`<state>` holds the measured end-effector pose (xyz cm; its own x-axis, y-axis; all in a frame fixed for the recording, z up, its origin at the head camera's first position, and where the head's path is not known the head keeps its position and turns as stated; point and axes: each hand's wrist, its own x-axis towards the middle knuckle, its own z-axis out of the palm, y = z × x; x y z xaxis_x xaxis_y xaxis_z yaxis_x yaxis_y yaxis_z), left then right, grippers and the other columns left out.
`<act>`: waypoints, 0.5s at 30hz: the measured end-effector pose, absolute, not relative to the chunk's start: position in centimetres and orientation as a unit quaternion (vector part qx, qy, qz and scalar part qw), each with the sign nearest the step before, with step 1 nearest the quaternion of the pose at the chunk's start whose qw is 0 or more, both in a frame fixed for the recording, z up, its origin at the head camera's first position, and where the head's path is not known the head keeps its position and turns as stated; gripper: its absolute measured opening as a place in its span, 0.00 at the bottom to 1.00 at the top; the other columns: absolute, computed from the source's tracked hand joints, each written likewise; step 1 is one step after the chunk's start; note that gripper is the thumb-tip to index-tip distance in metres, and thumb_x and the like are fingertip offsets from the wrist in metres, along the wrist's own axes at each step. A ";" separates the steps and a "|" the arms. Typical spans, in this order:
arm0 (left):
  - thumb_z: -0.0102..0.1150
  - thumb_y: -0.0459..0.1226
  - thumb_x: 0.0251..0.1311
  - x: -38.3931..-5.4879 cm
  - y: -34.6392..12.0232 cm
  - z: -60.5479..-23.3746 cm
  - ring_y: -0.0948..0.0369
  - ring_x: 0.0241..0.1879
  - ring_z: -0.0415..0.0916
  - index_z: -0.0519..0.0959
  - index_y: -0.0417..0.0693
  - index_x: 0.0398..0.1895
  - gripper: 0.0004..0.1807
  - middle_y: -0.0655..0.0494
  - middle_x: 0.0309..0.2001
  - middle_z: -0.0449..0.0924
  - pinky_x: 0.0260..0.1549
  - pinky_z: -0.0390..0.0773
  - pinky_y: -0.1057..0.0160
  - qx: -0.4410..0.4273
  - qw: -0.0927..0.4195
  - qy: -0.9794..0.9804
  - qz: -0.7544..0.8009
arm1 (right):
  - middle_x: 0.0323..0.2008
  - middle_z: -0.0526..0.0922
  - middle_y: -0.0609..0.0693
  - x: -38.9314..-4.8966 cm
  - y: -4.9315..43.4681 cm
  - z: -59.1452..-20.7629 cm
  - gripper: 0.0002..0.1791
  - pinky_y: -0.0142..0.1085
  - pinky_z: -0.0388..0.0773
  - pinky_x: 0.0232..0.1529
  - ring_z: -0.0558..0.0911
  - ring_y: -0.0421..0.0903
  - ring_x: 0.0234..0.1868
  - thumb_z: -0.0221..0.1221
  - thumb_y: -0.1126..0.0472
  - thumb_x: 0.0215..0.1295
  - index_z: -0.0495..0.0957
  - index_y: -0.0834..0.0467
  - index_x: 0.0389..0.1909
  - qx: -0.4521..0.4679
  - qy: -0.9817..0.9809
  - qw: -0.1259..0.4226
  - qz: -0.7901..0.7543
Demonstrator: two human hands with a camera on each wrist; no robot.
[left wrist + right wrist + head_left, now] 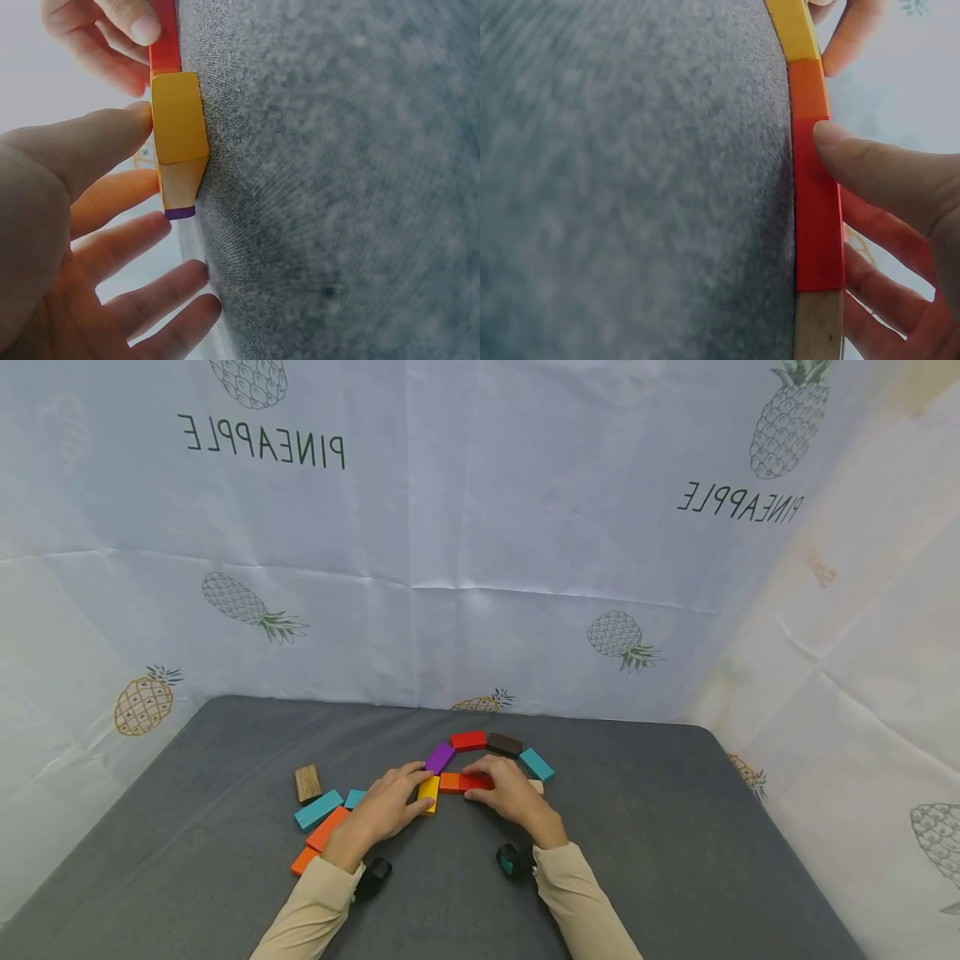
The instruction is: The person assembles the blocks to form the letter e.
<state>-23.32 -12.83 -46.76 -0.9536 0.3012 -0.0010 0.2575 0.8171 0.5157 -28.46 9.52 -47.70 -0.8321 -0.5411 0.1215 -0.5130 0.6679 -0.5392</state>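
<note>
Left grip (fingers spread) touches yellow block.

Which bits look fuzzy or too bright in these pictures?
Left wrist view: the gray tabletop goes fuzzy toward the right, but the yellow block has clearer edges; right wrist view: fuzzy tabletop at left, pale curtain washed out; head view: curtain letters look sharp.
</note>
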 end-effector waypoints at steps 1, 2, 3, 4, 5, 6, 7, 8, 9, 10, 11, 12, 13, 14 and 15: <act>0.60 0.43 0.68 -23.3 -12.8 -46.8 0.41 0.69 0.63 0.72 0.45 0.68 0.27 0.44 0.72 0.64 0.66 0.62 0.34 0.146 0.041 0.952 0.265 | 0.50 0.85 0.52 -28.4 9.6 -47.8 0.18 0.50 0.76 0.60 0.81 0.50 0.53 0.66 0.58 0.63 0.83 0.57 0.54 -0.289 0.913 0.021 -0.288; 0.60 0.43 0.68 -23.3 -12.8 -46.8 0.41 0.69 0.63 0.72 0.45 0.68 0.27 0.44 0.72 0.64 0.66 0.62 0.34 0.146 0.041 0.952 0.266 | 0.50 0.85 0.52 -28.4 9.8 -47.8 0.18 0.50 0.76 0.60 0.81 0.49 0.54 0.66 0.58 0.63 0.83 0.57 0.54 -0.290 0.913 0.018 -0.288; 0.60 0.43 0.68 -23.3 -12.8 -46.8 0.40 0.69 0.63 0.72 0.45 0.68 0.27 0.44 0.72 0.64 0.66 0.62 0.34 0.146 0.041 0.952 0.266 | 0.50 0.85 0.52 -28.3 9.9 -47.8 0.18 0.50 0.76 0.59 0.81 0.49 0.54 0.67 0.58 0.63 0.83 0.57 0.54 -0.289 0.912 0.015 -0.291; 0.60 0.43 0.68 -23.3 -12.8 -46.8 0.40 0.69 0.63 0.72 0.45 0.68 0.27 0.44 0.72 0.64 0.66 0.62 0.34 0.146 0.041 0.952 0.266 | 0.50 0.85 0.52 -28.2 10.0 -47.7 0.18 0.50 0.77 0.59 0.81 0.50 0.54 0.67 0.58 0.63 0.83 0.57 0.54 -0.288 0.911 0.012 -0.296; 0.60 0.43 0.68 -23.3 -12.8 -46.8 0.40 0.69 0.63 0.72 0.45 0.68 0.27 0.44 0.72 0.64 0.66 0.62 0.34 0.145 0.041 0.952 0.266 | 0.51 0.85 0.52 -28.2 10.2 -47.7 0.19 0.49 0.77 0.58 0.81 0.50 0.54 0.67 0.58 0.63 0.83 0.58 0.54 -0.287 0.910 0.010 -0.300; 0.60 0.43 0.68 -23.3 -12.9 -46.8 0.41 0.69 0.63 0.72 0.45 0.68 0.27 0.44 0.72 0.64 0.66 0.62 0.34 0.145 0.042 0.952 0.265 | 0.51 0.85 0.52 -28.1 10.4 -47.6 0.19 0.49 0.78 0.57 0.82 0.50 0.54 0.67 0.58 0.63 0.82 0.58 0.54 -0.284 0.909 0.009 -0.306; 0.60 0.43 0.68 -23.3 -12.8 -46.8 0.41 0.69 0.63 0.72 0.46 0.68 0.27 0.44 0.72 0.64 0.66 0.62 0.34 0.145 0.042 0.952 0.265 | 0.51 0.85 0.52 -28.0 10.6 -47.6 0.19 0.49 0.78 0.57 0.81 0.49 0.53 0.67 0.57 0.63 0.82 0.58 0.54 -0.280 0.908 0.008 -0.310; 0.60 0.43 0.68 -23.3 -12.8 -46.8 0.41 0.69 0.63 0.72 0.46 0.68 0.27 0.44 0.72 0.64 0.66 0.62 0.34 0.145 0.042 0.953 0.264 | 0.51 0.85 0.52 -27.9 10.8 -47.5 0.19 0.48 0.79 0.56 0.81 0.49 0.53 0.66 0.57 0.63 0.82 0.58 0.54 -0.276 0.908 0.008 -0.315; 0.60 0.43 0.68 -23.3 -12.8 -46.8 0.41 0.69 0.63 0.72 0.46 0.68 0.27 0.44 0.72 0.64 0.66 0.62 0.34 0.145 0.043 0.953 0.263 | 0.52 0.84 0.53 -27.9 11.0 -47.4 0.19 0.48 0.79 0.55 0.81 0.50 0.53 0.66 0.57 0.64 0.82 0.59 0.54 -0.272 0.908 0.006 -0.319; 0.60 0.43 0.68 -23.3 -12.8 -46.8 0.41 0.69 0.64 0.72 0.46 0.68 0.27 0.44 0.72 0.64 0.66 0.62 0.34 0.145 0.043 0.953 0.263 | 0.52 0.84 0.53 -27.8 11.2 -47.3 0.19 0.48 0.79 0.55 0.81 0.50 0.54 0.66 0.57 0.64 0.82 0.59 0.55 -0.265 0.908 0.007 -0.324; 0.60 0.43 0.67 -23.3 -12.8 -46.8 0.41 0.69 0.64 0.72 0.46 0.68 0.27 0.44 0.72 0.64 0.66 0.62 0.34 0.146 0.043 0.953 0.262 | 0.53 0.83 0.53 -27.8 11.4 -47.3 0.20 0.47 0.80 0.55 0.81 0.50 0.54 0.66 0.57 0.64 0.82 0.59 0.55 -0.257 0.908 0.009 -0.330; 0.60 0.43 0.67 -23.3 -12.8 -46.8 0.41 0.69 0.63 0.72 0.46 0.68 0.27 0.44 0.72 0.64 0.66 0.62 0.34 0.146 0.042 0.953 0.262 | 0.54 0.83 0.53 -27.7 11.6 -47.2 0.20 0.47 0.80 0.55 0.81 0.50 0.55 0.66 0.57 0.64 0.81 0.59 0.55 -0.248 0.909 0.010 -0.336; 0.60 0.43 0.67 -23.3 -12.8 -46.8 0.40 0.69 0.64 0.72 0.46 0.68 0.27 0.44 0.72 0.64 0.66 0.62 0.34 0.147 0.042 0.953 0.262 | 0.55 0.82 0.54 -27.6 11.9 -47.2 0.20 0.47 0.80 0.55 0.81 0.50 0.55 0.66 0.58 0.64 0.81 0.60 0.56 -0.240 0.908 0.009 -0.343; 0.60 0.43 0.67 -23.3 -12.8 -46.8 0.41 0.69 0.64 0.72 0.46 0.68 0.27 0.44 0.72 0.65 0.66 0.62 0.34 0.147 0.041 0.953 0.261 | 0.55 0.82 0.54 -27.6 12.1 -47.2 0.20 0.48 0.80 0.55 0.81 0.51 0.56 0.66 0.58 0.64 0.81 0.60 0.56 -0.232 0.908 0.006 -0.349; 0.61 0.43 0.67 -23.3 -12.8 -46.8 0.41 0.69 0.64 0.72 0.45 0.68 0.27 0.44 0.72 0.65 0.66 0.62 0.34 0.148 0.040 0.953 0.261 | 0.55 0.81 0.54 -27.5 12.3 -47.2 0.20 0.48 0.79 0.56 0.81 0.52 0.57 0.66 0.58 0.64 0.81 0.60 0.55 -0.225 0.908 0.000 -0.355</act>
